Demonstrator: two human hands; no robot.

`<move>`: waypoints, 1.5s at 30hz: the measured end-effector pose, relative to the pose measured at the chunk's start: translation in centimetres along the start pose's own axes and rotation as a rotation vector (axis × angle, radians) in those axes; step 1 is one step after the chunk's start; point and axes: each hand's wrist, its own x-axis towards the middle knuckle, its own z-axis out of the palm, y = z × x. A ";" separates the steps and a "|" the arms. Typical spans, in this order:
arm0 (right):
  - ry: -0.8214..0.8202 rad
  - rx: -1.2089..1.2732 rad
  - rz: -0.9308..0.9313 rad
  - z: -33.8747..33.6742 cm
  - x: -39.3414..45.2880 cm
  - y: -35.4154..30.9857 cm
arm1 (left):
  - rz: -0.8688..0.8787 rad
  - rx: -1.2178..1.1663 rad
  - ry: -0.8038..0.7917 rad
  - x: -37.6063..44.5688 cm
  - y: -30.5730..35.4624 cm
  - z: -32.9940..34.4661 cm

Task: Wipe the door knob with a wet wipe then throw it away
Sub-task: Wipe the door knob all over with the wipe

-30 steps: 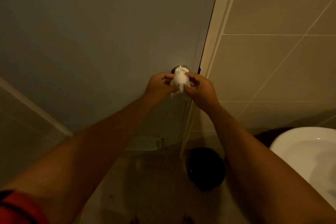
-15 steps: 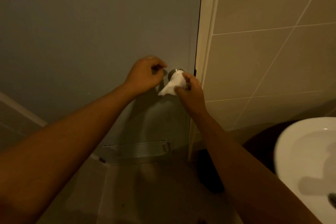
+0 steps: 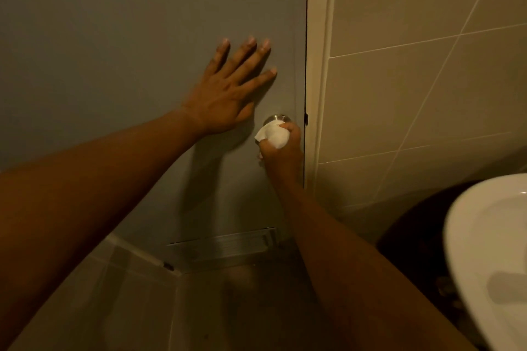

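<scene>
Door: I see a plain grey-blue door [image 3: 114, 37] filling the left and centre.
Vent: louvred grille [image 3: 228, 245] at the door's foot.
Frame: cream door frame [image 3: 318, 37] just right of it.
Wall: large beige tiles [image 3: 427, 94], pale grout lines.
Basin: white washbasin [image 3: 490, 251] at lower right.
Floor: dark floor [image 3: 242, 316].
Light: dim and warm.

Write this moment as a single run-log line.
stage: wiping | right hand: presses wet wipe on door knob | left hand: flat on door | disposal: not yet

No legible txt, labels or nos. anywhere.
</scene>
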 end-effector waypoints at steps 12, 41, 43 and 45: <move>-0.062 1.006 0.412 1.0 0.1 -0.4 | 0.036 0.079 -0.008 0.6 -0.9 1.5; -0.533 -0.506 -0.335 -9.3 2.0 -2.4 | -0.446 -0.596 0.035 -1.4 7.6 2.0; -0.462 -0.576 -0.268 -10.1 2.5 -2.6 | -0.462 -0.716 -0.060 -1.6 9.9 2.8; -0.372 -0.676 -0.259 -11.0 3.3 -2.1 | -0.524 -0.812 -0.119 -1.4 11.3 3.7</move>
